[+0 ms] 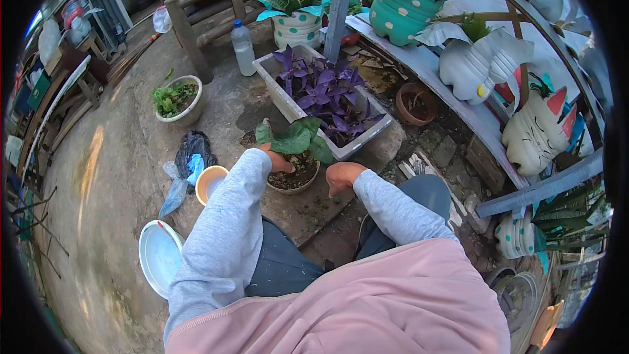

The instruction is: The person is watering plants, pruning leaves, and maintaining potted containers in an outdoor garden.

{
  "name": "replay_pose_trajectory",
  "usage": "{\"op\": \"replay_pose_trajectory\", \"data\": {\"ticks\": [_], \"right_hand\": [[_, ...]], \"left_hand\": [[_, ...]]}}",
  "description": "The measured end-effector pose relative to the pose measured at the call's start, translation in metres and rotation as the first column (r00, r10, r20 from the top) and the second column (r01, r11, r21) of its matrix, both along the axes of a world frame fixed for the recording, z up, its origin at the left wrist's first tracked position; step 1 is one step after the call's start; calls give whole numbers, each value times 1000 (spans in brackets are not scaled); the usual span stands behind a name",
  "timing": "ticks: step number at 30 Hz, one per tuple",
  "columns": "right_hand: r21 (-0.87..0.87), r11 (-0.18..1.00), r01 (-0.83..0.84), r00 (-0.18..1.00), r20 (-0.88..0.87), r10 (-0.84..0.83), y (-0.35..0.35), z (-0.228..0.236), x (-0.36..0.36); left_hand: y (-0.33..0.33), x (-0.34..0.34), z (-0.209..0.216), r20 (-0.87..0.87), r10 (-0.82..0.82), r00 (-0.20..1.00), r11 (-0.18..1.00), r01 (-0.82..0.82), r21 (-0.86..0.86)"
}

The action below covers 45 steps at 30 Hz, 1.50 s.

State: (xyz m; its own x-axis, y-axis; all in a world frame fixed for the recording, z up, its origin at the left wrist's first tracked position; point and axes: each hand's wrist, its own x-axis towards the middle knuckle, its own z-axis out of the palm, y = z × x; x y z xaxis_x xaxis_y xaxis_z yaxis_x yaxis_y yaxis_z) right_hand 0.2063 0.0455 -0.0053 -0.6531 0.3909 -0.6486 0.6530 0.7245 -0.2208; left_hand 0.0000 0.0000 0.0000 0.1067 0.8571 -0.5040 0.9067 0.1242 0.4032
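Note:
A round pot (293, 189) of soil with a broad-leaved green plant (295, 137) stands on the concrete slab in front of me. My left hand (280, 160) reaches in over its rim, under the leaves and at the soil. Leaves hide most of its fingers, so its grip does not show. Just right of the pot, apart from it, my right hand (344, 177) hangs with fingers curled together and pointing down; whatever they may hold is hidden. Behind the pot is a rectangular grey planter (367, 139) full of purple-leaved plants (324, 88).
To the left lie an orange-rimmed tub (211, 182), a white basin (161, 259) and black and blue plastic bags (195, 151). A potted seedling (177, 99) and a clear bottle (243, 49) stand farther back. A brown pot (416, 104) and a planter shelf (452, 108) are at right.

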Motion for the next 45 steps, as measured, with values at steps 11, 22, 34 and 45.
{"op": "replay_pose_trajectory", "data": {"ticks": [11,22,34,45], "right_hand": [[-102,517,850,29,-971,-239,-10,102,186],[-3,129,992,125,-222,-967,-233,-173,359],[248,10,969,61,-202,-978,-369,-176,362],[601,-550,580,-74,-633,-771,-381,-101,452]], "left_hand": [[3,-1,9,159,187,970,980,-172,-99],[19,-8,-12,189,192,963,946,-131,-296],[43,-11,-37,30,184,982,940,-167,-298],[57,-35,-61,-17,145,989,943,-143,-302]]}}
